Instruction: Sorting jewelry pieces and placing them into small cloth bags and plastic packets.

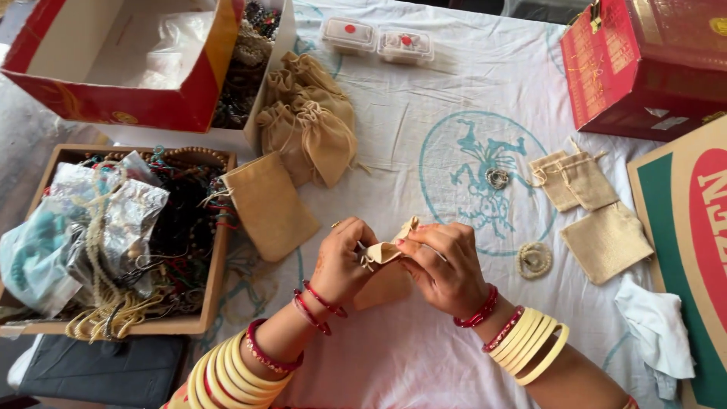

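pouch (385,266) upright, mouth up, both hands

One head camera looks steeply down from above the person onto a table covered by a white cloth (424,98), facing away from the person's body. Both forearms enter from the bottom edge, and the left hand (342,261) and right hand (447,265) sit near, just below frame centre. The view reaches a wooden tray (216,250) at left and a red box (644,68) at upper right.
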